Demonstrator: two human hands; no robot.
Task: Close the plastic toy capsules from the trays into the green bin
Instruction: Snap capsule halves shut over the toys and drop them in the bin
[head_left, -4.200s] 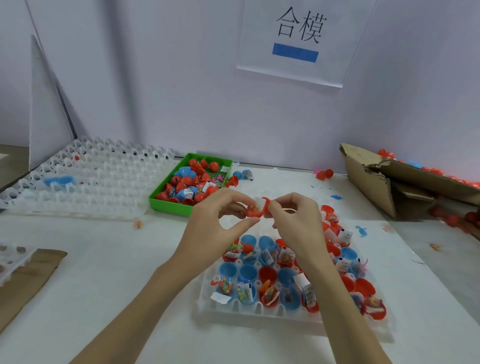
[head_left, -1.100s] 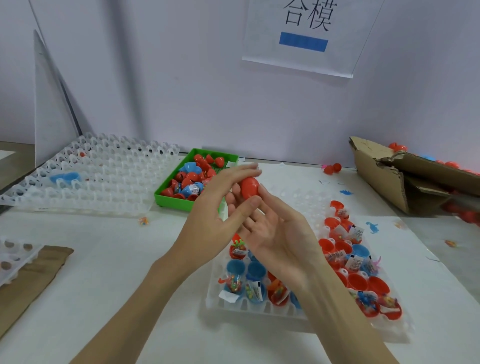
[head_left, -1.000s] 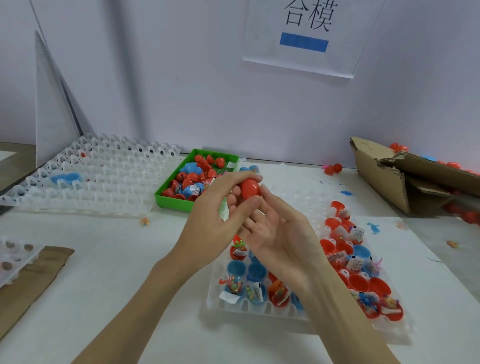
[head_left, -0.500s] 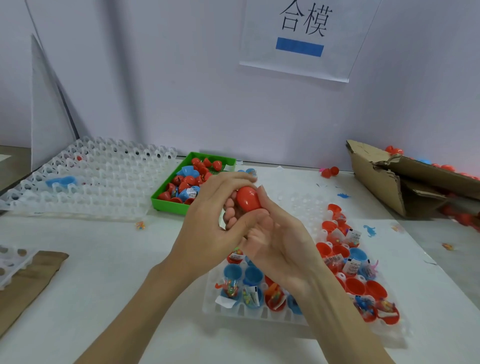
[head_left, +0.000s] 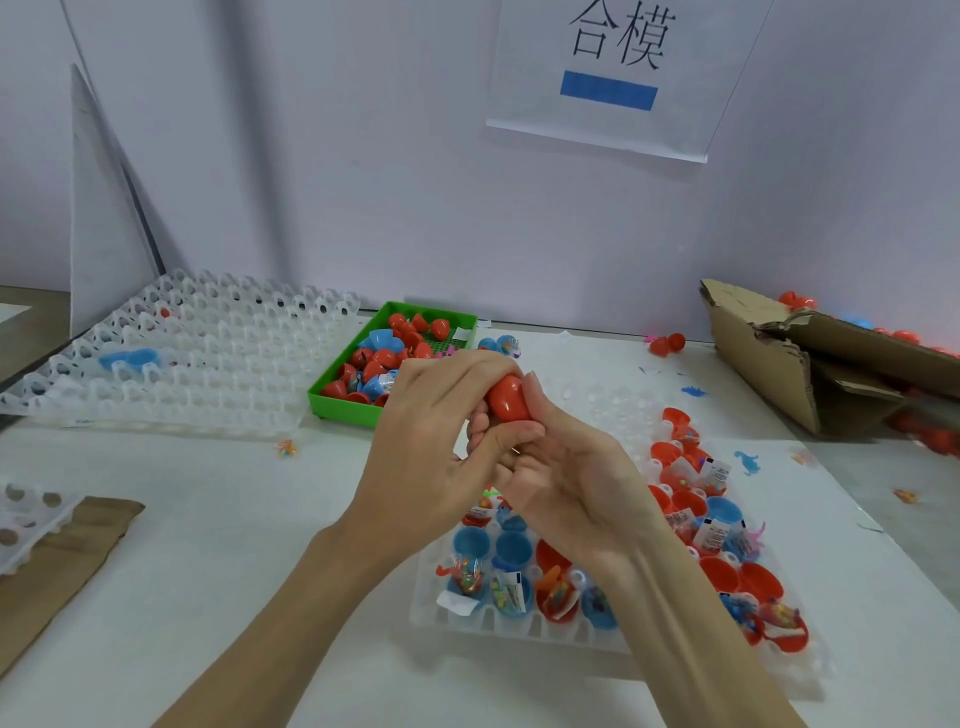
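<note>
A red toy capsule (head_left: 508, 399) sits between both hands above the near tray. My left hand (head_left: 441, 447) curls over its top and left side, thumb pressed below it. My right hand (head_left: 566, 467) lies palm up under it, with fingers against its right side. The clear tray (head_left: 519, 626) below holds several open red and blue capsule halves with small toys and paper slips. The green bin (head_left: 337, 405) stands behind my left hand with several red and blue capsules inside.
A large clear empty tray (head_left: 197, 358) lies at the back left. A torn cardboard box (head_left: 789, 364) with red capsules sits at the right. Two red capsules (head_left: 667, 344) lie by the wall. Brown cardboard (head_left: 57, 561) and another tray corner are at the left edge.
Earlier the capsule halves were open between my fingertips. Now the capsule is whole, and over the last second my hands have closed tighter around it and shifted slightly lower.
</note>
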